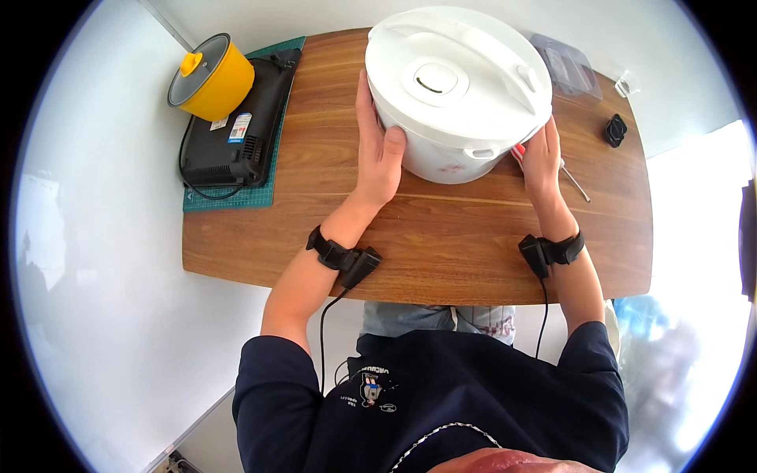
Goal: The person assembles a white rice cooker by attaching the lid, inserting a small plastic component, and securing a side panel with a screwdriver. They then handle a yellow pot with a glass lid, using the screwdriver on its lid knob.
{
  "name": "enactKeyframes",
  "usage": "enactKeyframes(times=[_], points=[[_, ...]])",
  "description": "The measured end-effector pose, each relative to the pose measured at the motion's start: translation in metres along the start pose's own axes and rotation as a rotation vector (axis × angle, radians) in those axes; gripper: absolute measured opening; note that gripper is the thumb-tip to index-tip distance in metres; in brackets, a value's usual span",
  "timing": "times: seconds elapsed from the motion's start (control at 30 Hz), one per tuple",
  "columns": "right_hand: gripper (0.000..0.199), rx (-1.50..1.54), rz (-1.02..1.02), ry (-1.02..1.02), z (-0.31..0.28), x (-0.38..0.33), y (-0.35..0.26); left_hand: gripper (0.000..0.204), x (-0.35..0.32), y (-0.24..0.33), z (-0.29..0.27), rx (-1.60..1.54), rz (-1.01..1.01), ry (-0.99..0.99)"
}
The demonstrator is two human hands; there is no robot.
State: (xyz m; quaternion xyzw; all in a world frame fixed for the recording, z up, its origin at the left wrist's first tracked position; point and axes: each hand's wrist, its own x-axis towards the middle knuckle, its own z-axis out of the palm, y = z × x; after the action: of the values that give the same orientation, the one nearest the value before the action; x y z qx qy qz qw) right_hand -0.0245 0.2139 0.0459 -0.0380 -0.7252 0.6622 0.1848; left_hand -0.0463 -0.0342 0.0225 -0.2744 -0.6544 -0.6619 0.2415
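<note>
Both the left hand [378, 164] and the right hand [542, 162] clamp opposite sides of the white rice cooker [451, 162] toward the far edge of the bench [315, 229]. It looks rigid, smooth enough to slip, and probably heavy; take hold low on both sides.

round white rice cooker [459, 98], lid closed, at far side of table [465, 244]

You have a bright view | glare whites out your right side | the pot [493, 87] shades softly toward its base | table [307, 165] edges bow | corners black, blue-fringed
</note>
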Motion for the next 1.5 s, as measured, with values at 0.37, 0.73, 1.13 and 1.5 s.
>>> enactKeyframes(times=[0.37, 0.73, 1.13, 1.5], points=[[0.024, -0.255, -0.221, 0.341, 0.017, -0.003, 0.026, 0.048, 0.008, -0.01, -0.01, -0.021, -0.26, 0.258], [0.066, -0.398, -0.455, -0.082, 0.037, 0.011, 0.015, 0.057, 0.011, -0.053, -0.028, -0.161, -0.403, 0.355], [0.065, -0.44, -0.279, -0.085, 0.056, -0.003, 0.01, 0.075, -0.002, -0.068, -0.034, -0.209, -0.403, 0.27], [0.059, -0.885, -0.197, -0.103, -0.037, 0.148, 0.031, 0.115, 0.011, -0.052, -0.009, 0.028, -0.422, 0.119]])
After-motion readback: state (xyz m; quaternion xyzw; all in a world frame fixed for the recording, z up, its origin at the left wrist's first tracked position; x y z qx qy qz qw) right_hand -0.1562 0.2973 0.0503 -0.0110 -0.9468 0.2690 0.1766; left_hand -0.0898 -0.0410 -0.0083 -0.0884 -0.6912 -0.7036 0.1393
